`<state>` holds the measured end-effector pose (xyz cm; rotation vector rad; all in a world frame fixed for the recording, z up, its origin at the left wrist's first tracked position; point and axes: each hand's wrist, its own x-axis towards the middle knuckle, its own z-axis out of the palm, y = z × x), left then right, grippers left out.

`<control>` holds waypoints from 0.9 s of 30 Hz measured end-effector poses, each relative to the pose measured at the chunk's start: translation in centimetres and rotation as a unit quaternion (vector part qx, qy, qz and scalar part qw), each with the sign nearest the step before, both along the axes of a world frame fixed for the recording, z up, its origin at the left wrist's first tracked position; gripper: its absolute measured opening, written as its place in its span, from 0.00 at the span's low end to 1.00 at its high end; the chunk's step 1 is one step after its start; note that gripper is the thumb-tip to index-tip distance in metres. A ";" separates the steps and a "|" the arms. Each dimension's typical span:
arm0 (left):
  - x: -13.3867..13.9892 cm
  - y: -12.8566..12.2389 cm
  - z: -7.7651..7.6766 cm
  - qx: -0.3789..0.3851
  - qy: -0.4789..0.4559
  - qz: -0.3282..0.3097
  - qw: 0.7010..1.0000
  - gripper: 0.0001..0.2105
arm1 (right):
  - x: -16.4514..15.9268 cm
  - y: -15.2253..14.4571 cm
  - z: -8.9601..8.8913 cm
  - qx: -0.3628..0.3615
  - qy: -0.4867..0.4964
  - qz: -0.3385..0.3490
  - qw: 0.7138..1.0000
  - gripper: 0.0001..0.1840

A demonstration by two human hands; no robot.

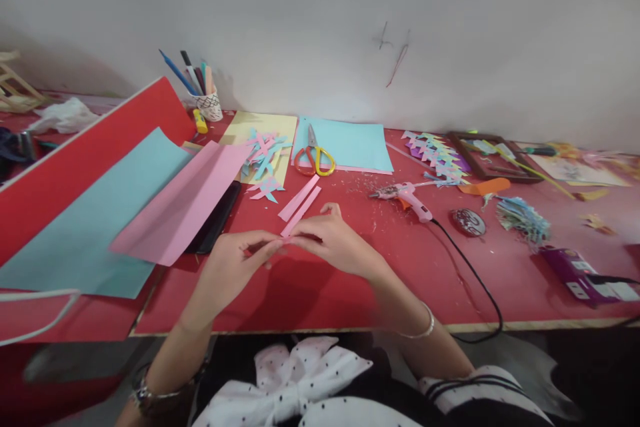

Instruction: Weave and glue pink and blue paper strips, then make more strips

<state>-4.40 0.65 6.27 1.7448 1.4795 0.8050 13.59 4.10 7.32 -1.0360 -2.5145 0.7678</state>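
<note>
Near the front of the red table, my left hand [240, 263] and my right hand [333, 240] meet at their fingertips. Both pinch a small strip of pink paper [287, 239], mostly hidden by the fingers. Just beyond them lie two longer pink paper strips [300, 199], side by side. Scissors [315, 153] with one red and one yellow handle rest partly on a light blue sheet [355, 143]. To the right of my right hand, a pink hot glue gun [404, 195] lies on its side with its black cord trailing toward the table edge.
A pink sheet [183, 207] leans over a dark flat object [215, 223] at left. Cut paper pieces [265, 157] are heaped behind. At right are a folded paper chain [437, 157], a round tin [469, 221], a brown tray [525, 173] and a purple power strip [575, 273]. A pen cup [209, 107] stands by the wall.
</note>
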 end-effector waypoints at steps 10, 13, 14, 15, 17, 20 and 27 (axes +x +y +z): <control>-1.5 0.1 0.8 -0.017 -0.013 0.043 0.999 0.14 | 2.8 0.9 -0.7 0.033 0.040 -0.079 0.996 0.15; -2.0 0.1 0.8 -0.012 -0.004 0.063 0.998 0.14 | 3.6 1.0 -0.5 0.035 0.044 -0.106 0.993 0.15; -2.1 0.2 0.8 -0.009 0.001 0.066 0.998 0.14 | 3.8 1.0 -0.5 0.032 0.047 -0.113 0.992 0.15; -2.3 0.2 0.8 -0.007 0.005 0.067 0.998 0.15 | 4.0 1.0 -0.5 0.028 0.051 -0.119 0.991 0.15; -2.6 0.2 0.7 -0.003 0.014 0.069 0.998 0.15 | 4.3 1.0 -0.4 0.017 0.058 -0.128 0.990 0.14; -2.7 0.2 0.8 -0.001 0.020 0.073 0.997 0.14 | 4.5 0.9 -0.4 -0.005 0.072 -0.138 0.988 0.13; -2.9 0.3 0.6 0.010 0.028 0.078 0.997 0.15 | 4.7 0.6 -0.7 -0.062 0.119 -0.178 0.975 0.13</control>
